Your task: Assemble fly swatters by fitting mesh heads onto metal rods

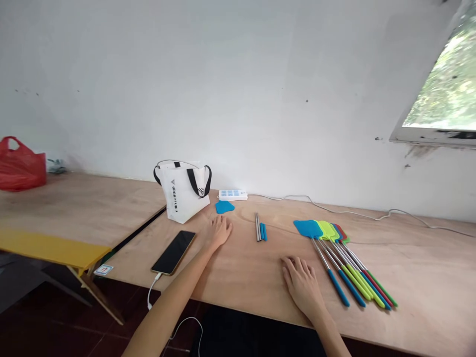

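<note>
My left hand (pixel 220 231) rests palm down on the wooden table, just in front of a loose blue fly swatter head (pixel 224 207), with nothing visible in it. Palm down near the table's front edge lies my right hand (pixel 302 283), fingers a little apart and holding nothing. Between and beyond the hands are slim metal rods (pixel 258 227) beside short blue handle pieces (pixel 264 232). To the right of my right hand, several fly swatters (pixel 334 263) lie fanned together, with blue, green and red heads and handles on silver shafts.
A white bag (pixel 184 193) with black straps stands left of the power strip (pixel 233 195). A phone (pixel 174 253) on a white cable lies near my left forearm. The cord (pixel 316 202) runs along the wall. Far left sits a red plastic bag (pixel 22 166).
</note>
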Motion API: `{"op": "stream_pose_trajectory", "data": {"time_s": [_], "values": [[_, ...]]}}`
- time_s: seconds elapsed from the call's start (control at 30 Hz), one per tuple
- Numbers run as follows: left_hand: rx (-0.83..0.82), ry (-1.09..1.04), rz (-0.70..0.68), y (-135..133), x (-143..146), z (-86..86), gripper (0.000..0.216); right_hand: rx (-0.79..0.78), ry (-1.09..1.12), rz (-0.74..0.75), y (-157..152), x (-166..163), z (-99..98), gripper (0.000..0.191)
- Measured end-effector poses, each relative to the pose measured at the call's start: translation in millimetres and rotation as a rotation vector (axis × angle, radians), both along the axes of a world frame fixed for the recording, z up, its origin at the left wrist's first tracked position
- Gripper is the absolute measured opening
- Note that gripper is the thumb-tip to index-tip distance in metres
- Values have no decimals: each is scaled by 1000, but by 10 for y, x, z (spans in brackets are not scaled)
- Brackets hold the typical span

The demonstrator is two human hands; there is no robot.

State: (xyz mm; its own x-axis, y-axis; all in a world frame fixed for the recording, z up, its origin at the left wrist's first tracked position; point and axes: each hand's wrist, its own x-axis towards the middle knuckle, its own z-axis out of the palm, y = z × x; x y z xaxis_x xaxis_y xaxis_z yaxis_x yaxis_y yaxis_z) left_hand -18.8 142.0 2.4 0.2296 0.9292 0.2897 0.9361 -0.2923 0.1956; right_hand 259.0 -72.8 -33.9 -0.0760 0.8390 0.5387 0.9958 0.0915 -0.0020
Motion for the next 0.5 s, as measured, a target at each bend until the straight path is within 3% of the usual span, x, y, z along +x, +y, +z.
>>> {"op": "stream_pose_trajectory", "data": {"time_s": [0.23, 0.5], "values": [[-97, 15, 159, 326, -14, -131, 69, -11, 8, -14, -7, -3, -32, 33], [-114, 35, 157, 381, -41, -161, 66, -11, 1, -18, 9, -5, -40, 33]]}}
